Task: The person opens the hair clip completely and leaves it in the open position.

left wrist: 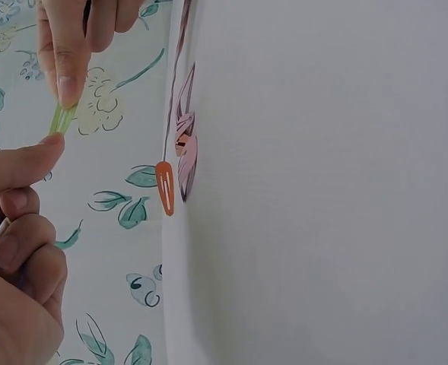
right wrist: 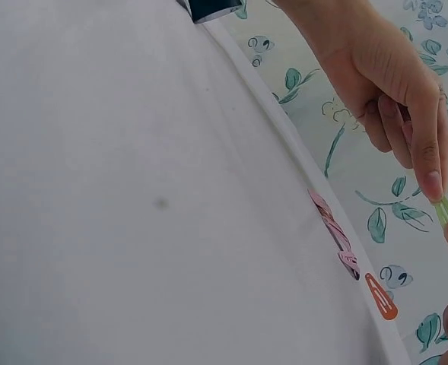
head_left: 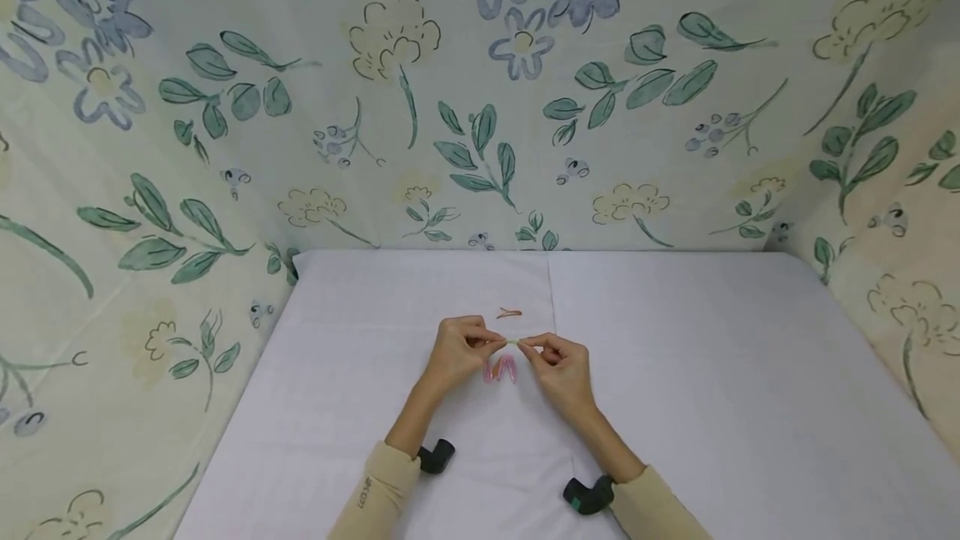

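Note:
A light green snap hair clip (left wrist: 63,119) is stretched between both hands above the table. My left hand (head_left: 459,351) pinches one end of it between thumb and forefinger. My right hand (head_left: 561,370) pinches the other end the same way, its remaining fingers curled inward. Beyond the hands on the cloth lies an orange snap hair clip (head_left: 510,313), its teardrop frame plain in the left wrist view. Just nearer than the hands sits a pink folded item (head_left: 507,368) with a zigzag outline and a small orange patch; its kind is unclear.
White cloth (head_left: 712,373) covers the table, with a seam line running across it. Floral fabric (head_left: 420,123) hangs behind and at both sides. Black devices (head_left: 588,495) are on both wrists, by the beige sleeves (head_left: 378,486).

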### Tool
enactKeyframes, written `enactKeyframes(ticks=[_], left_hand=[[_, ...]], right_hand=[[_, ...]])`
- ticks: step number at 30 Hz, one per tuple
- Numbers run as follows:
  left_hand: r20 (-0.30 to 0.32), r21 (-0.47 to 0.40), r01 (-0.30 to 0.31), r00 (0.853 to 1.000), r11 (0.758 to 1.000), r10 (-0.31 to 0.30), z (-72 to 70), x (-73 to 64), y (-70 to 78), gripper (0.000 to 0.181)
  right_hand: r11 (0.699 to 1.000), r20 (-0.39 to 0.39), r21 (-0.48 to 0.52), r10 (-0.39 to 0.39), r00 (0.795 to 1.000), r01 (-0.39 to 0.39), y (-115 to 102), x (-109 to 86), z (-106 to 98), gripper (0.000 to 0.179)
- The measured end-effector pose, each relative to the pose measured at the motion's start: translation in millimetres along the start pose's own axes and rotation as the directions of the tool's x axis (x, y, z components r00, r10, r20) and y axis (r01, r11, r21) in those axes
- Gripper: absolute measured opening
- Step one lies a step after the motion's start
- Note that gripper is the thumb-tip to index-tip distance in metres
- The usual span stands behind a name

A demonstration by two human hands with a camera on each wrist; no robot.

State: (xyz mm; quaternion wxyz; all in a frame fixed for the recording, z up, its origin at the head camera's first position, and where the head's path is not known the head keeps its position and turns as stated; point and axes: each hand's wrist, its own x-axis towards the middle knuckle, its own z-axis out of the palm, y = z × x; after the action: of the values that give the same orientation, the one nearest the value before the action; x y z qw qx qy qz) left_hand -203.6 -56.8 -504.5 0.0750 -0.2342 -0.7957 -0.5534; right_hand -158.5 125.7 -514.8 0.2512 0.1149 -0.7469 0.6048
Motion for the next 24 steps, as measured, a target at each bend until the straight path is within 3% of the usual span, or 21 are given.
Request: enactKeyframes(ticks=[8, 16, 24], left_hand=[[0.027, -0.002, 0.031, 0.999, 1.000, -0.031, -5.6, -0.8, -7.6, 0.004], [0.082, 0.016, 0.074, 0.994, 0.997, -0.075, -12.6, 0.5, -7.9, 0.008], [0.106, 0.007, 0.096, 0.990, 0.995, -0.096, -15.5, 0.9, -11.2, 0.013]], right_hand=[[0.999, 0.037, -0.026, 0.028, 0.999, -0.027, 25, -1.9, 1, 0.008], [0.996, 0.051, -0.027, 0.091, 0.994, -0.090, 19, -2.2, 2, 0.008], [0.996, 0.082, -0.029, 0.092, 0.992, -0.090, 34, -1.5, -3, 0.008]])
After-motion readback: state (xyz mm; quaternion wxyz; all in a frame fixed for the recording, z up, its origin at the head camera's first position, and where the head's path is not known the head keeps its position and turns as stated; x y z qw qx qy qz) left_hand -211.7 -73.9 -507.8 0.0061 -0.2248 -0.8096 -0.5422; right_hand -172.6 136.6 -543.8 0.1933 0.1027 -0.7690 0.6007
